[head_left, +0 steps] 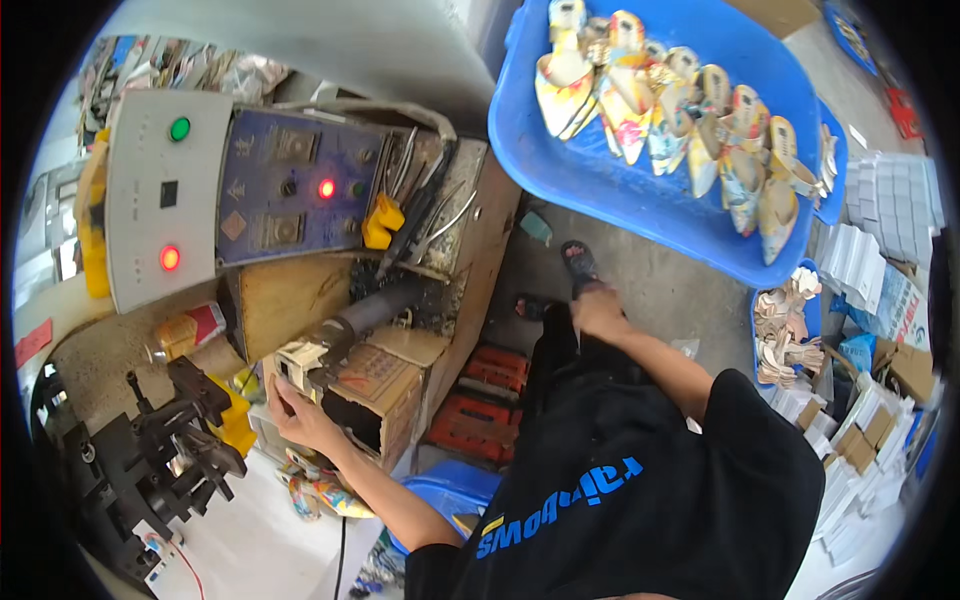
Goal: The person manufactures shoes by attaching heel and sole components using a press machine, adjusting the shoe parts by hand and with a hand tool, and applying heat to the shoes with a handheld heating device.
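Observation:
My left hand is raised to the front end of a dark cylindrical tool on the workbench machine. Its fingers close on a small cream piece held at the tool's tip. Below that wrist lies a colourful patterned shoe part. My right hand rests on my dark-trousered thigh, away from the bench, with nothing visible in it. A sandalled foot shows just beyond it on the floor.
Behind the tool are a blue control panel with a red light, a grey button box, and pliers. A black clamp jig stands lower left. A blue tub holds several patterned shoes. Box stacks stand at right.

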Demonstrator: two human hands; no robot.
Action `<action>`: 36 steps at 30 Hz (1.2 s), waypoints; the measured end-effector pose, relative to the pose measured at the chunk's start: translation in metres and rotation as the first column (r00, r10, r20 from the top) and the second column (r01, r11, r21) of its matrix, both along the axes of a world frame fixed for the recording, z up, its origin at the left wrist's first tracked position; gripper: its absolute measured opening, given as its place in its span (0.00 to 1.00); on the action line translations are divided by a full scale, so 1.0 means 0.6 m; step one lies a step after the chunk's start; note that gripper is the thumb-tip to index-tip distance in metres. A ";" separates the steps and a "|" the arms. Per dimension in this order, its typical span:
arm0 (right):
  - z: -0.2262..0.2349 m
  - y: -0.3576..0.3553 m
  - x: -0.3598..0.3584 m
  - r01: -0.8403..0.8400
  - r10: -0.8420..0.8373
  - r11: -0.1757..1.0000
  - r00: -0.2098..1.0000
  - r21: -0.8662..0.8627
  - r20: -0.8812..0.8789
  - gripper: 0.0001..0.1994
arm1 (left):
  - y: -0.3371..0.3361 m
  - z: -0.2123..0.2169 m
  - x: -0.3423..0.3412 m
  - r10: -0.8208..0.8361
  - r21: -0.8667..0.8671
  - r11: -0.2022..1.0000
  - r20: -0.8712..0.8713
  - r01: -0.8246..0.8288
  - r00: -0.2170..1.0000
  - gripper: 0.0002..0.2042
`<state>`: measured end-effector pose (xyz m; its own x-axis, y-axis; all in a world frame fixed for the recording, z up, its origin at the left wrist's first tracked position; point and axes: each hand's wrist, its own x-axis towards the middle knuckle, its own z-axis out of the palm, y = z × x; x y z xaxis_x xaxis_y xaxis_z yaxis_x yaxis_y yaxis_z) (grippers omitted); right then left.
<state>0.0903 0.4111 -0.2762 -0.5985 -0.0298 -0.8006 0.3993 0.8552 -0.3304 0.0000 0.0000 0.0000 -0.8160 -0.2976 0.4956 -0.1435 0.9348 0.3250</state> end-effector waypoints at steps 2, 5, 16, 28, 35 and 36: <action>-0.154 0.020 0.127 -0.006 -0.018 0.996 0.960 0.086 0.278 0.29 | 0.041 0.049 0.058 0.243 0.644 0.733 0.057 -0.221 0.968 0.13; -0.414 0.060 0.130 -0.186 0.212 0.977 0.879 -0.102 0.426 0.19 | 0.104 -0.059 0.046 0.263 0.623 0.732 0.117 -0.277 0.958 0.12; -0.321 0.093 0.070 -0.113 0.329 0.826 0.892 -0.553 0.310 0.20 | 0.174 -0.062 0.263 0.280 0.649 0.598 0.380 -0.470 0.881 0.11; -0.522 0.169 0.016 -0.232 0.326 0.944 0.771 -0.235 0.547 0.19 | 0.233 -0.063 0.399 0.352 0.531 0.677 0.375 -0.510 0.858 0.09; -0.294 0.118 -0.090 -0.350 0.433 0.881 0.867 -0.318 0.245 0.19 | -0.074 -0.210 0.744 0.960 -0.049 0.244 0.155 -0.968 0.234 0.21; -0.305 0.126 -0.105 -0.434 0.447 0.870 0.894 -0.233 0.005 0.20 | -0.145 -0.284 0.817 0.994 -0.226 0.109 0.046 -0.968 0.101 0.24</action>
